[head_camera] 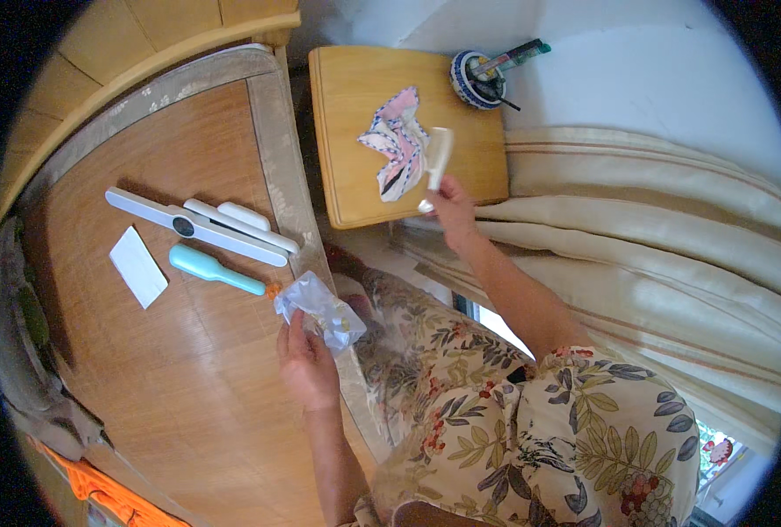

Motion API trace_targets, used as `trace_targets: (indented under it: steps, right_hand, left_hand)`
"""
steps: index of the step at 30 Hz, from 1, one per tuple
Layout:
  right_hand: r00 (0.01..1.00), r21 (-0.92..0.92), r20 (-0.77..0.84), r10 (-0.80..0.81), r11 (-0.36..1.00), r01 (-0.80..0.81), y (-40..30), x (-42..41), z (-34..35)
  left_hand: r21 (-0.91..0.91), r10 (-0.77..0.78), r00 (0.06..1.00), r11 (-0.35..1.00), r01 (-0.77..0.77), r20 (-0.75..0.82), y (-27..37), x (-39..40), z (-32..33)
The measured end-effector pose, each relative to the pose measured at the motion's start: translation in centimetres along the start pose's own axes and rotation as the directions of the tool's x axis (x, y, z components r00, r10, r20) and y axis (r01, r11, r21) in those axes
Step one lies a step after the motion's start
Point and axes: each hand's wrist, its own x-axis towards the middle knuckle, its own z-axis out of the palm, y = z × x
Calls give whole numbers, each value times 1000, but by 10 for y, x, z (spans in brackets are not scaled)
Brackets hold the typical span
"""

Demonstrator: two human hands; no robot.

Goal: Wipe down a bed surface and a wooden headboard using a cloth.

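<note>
My right hand (456, 211) grips the handle of a pale, flat-headed tool (438, 155) above the nightstand's front edge. Motion blur leaves its exact kind unclear. Just beyond it a crumpled pink and white cloth (400, 145) with a blue-patterned border lies on the wooden nightstand (344, 184). At the bed's edge, my left hand (308, 369) holds a clear plastic bag (321, 309) with something yellowish showing in it. A small orange item (273, 290) sits by the bag, at the handle end of a light-blue hairbrush-shaped object (212, 269).
On the bed's woven mat (199, 408) lie a long white bar-shaped device (232, 240) with a round dark disc and a folded white paper (138, 267). A blue-and-white pot (473, 92) of slender items stands at the nightstand's back corner. Beige curtains (641, 230) hang alongside; orange fabric (107, 484) lies lower left.
</note>
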Motion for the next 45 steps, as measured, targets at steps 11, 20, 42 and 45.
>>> trace_targets:
  steps: [11,20,42,45]
  right_hand:
    - [737,13,616,-280,938,345,-35,-113,116]
    - [706,-43,663,-248,929,367,-34,-115,119]
    - [845,-939,305,-439,6,343,35,182,-109]
    - [914,-394,10,-406,839,376,50,235,-236]
  left_hand:
    - [107,247,968,962,-251,52,31,37,9]
    - [-68,124,991,990,-121,48,34,36,11]
    - [-160,46,997,986,-34,69,5,25,38]
    - [-258,81,993,965,-56,88,7,28,43]
